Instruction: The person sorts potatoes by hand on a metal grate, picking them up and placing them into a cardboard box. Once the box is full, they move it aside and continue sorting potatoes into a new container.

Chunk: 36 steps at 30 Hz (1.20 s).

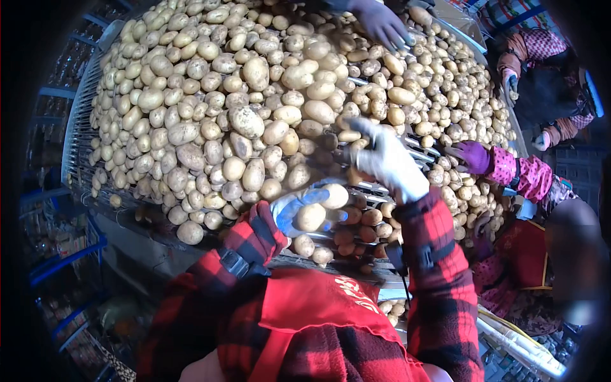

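My left hand [289,213], in a blue and white glove, is turned palm up at the near edge of the potato heap. It cradles two pale potatoes, one potato [311,217] in the palm and another potato [335,196] by the fingers. My right hand [389,162], in a white glove, hovers over the slatted bed [417,151], its fingers apart and somewhat smeared by motion. Nothing shows clearly in its grasp. Under and around it lie loose potatoes [372,217], some of them in my shadow.
A large heap of potatoes [184,134] covers the bed to the left. Opposite, a co-worker's purple-gloved hand [384,25] reaches in. On the right, another person's purple glove [471,156] touches potatoes, and a further person [541,70] stands beyond. A metal side rail [86,121] bounds the left.
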Each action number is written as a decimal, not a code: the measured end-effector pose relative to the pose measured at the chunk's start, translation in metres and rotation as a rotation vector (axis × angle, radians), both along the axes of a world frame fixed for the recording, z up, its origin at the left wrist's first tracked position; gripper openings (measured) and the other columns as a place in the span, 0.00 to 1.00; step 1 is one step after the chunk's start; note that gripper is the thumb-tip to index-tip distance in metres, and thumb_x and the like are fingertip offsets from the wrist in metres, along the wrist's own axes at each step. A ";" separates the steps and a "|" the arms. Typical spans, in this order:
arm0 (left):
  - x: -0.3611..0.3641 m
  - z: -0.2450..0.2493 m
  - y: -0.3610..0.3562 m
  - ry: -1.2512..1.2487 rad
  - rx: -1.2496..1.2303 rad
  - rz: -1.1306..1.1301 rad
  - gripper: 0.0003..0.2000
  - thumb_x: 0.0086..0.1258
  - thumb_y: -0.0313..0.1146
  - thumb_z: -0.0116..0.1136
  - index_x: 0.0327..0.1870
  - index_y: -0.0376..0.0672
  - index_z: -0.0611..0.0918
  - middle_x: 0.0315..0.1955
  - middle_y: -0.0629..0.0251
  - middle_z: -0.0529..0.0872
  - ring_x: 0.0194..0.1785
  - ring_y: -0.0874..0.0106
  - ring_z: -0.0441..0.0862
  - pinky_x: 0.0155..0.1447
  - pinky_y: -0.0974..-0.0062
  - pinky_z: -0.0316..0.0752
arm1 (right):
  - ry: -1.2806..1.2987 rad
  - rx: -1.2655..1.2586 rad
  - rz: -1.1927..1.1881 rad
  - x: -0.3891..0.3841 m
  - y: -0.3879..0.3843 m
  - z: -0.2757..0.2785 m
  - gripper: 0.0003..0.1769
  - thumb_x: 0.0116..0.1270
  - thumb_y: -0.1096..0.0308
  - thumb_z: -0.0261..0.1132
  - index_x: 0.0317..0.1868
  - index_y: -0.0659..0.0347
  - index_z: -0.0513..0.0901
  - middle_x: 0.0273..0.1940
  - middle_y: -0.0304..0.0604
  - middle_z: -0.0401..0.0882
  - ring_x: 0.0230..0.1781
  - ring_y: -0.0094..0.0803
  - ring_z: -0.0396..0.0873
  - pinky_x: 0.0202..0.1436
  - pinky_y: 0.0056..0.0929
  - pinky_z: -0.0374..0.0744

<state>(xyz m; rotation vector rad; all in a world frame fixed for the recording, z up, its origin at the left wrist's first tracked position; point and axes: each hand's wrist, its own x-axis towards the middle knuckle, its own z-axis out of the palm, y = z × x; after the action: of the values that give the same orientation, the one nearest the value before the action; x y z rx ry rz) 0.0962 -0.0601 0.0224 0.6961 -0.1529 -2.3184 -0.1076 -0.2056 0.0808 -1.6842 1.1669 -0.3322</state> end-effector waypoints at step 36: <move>0.100 0.021 0.035 0.435 0.341 0.360 0.40 0.75 0.74 0.52 0.70 0.46 0.77 0.77 0.52 0.73 0.80 0.36 0.67 0.51 0.51 0.88 | -0.229 -0.159 0.114 0.087 -0.016 -0.065 0.31 0.66 0.63 0.71 0.70 0.56 0.81 0.51 0.49 0.91 0.54 0.43 0.88 0.61 0.40 0.84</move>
<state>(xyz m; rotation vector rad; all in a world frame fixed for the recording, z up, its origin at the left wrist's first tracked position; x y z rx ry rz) 0.1958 -0.0252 0.0432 0.3260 0.5336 -2.1000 -0.0208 -0.2214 0.0160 -1.7889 0.8910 -0.5427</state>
